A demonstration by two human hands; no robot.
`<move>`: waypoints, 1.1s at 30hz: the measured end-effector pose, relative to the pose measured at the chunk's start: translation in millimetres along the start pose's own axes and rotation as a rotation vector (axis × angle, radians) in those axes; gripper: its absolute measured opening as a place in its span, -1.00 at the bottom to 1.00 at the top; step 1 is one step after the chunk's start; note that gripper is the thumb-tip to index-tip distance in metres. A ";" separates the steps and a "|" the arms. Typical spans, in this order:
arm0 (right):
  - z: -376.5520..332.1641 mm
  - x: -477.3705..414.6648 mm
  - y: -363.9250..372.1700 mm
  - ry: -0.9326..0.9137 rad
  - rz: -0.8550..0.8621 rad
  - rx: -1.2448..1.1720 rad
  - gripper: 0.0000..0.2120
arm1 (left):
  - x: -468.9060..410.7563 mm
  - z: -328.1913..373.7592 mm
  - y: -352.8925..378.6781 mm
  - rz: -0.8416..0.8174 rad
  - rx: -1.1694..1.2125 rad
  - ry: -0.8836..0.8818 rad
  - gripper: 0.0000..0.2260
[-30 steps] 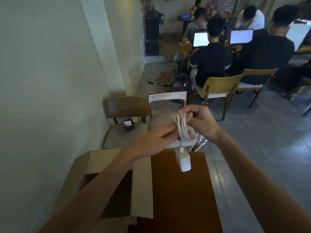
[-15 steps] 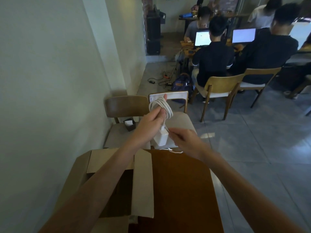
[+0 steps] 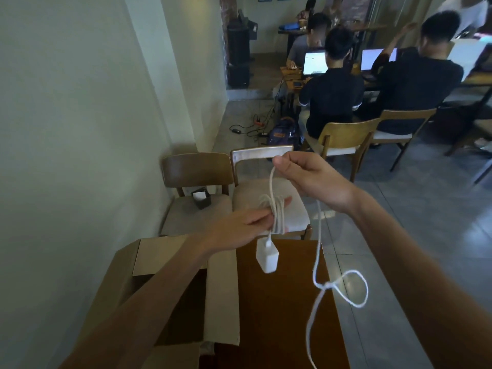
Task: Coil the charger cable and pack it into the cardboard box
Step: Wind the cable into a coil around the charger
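Head view, cable (image 3: 277, 213) coiled round left grip (image 3: 241, 230)

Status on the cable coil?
Left hand holds coil, charger brick dangling. Right hand pinches loose cable, tail looped. Cardboard box open, unobstructed.

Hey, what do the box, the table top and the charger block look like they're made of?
Box: plain brown cardboard, matte, with creased flaps. Table top: apparently dark brown wood or veneer, faint sheen. Charger block: probably smooth white plastic with rounded corners.
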State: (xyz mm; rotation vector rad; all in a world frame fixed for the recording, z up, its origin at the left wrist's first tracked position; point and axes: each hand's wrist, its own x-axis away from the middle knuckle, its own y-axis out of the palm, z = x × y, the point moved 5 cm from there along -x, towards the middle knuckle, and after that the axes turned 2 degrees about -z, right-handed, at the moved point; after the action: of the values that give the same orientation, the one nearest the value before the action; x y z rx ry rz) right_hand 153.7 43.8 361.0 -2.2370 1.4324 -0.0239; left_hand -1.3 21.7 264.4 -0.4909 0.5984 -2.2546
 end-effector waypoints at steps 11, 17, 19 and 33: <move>66.4 7.0 21.3 0.135 0.089 -0.285 -0.76 | 6.3 34.9 -12.6 0.109 0.117 0.223 -0.66; 103.7 17.9 53.5 0.340 -0.022 -0.143 -0.86 | -6.2 39.9 -34.9 0.326 0.196 0.208 -0.58; 105.2 17.8 60.8 0.312 -0.060 0.023 -0.83 | -13.9 34.4 -44.1 0.409 0.090 0.134 -0.57; 35.3 11.3 9.6 -0.034 0.028 0.146 -0.71 | -19.0 -30.2 -18.5 0.127 -0.372 -0.072 -0.75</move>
State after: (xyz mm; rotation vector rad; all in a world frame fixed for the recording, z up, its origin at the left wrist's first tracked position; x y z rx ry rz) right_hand 159.9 44.4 323.3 -2.0897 1.3978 -0.0786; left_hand -14.7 55.2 246.8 -0.6920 0.9907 -2.0018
